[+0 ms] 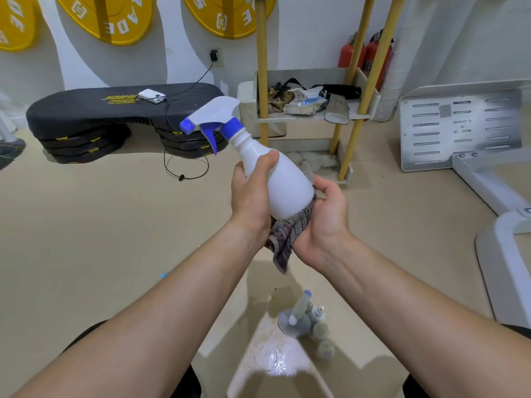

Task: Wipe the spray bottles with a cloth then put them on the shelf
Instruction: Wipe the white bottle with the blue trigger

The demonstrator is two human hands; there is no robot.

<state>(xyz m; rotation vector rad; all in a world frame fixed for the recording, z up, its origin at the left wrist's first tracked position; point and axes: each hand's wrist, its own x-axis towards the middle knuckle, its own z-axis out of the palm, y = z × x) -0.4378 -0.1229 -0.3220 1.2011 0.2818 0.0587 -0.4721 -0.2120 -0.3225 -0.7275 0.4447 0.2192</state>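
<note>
a white spray bottle [275, 173] with a blue trigger and collar is held tilted in mid-air above the floor [115, 225], nozzle pointing up and left. its body is gripped by the left hand [253, 193], thumb laid across the front. the bottle's base is cupped by the right hand [324, 219], fingers curled, with a striped grey cloth [284, 239] pressed between palm and bottle and hanging below. more spray bottles [307, 320] are seen blurred on the floor below. beyond the hands a yellow-legged shelf [313, 116] is loaded with clutter.
</note>
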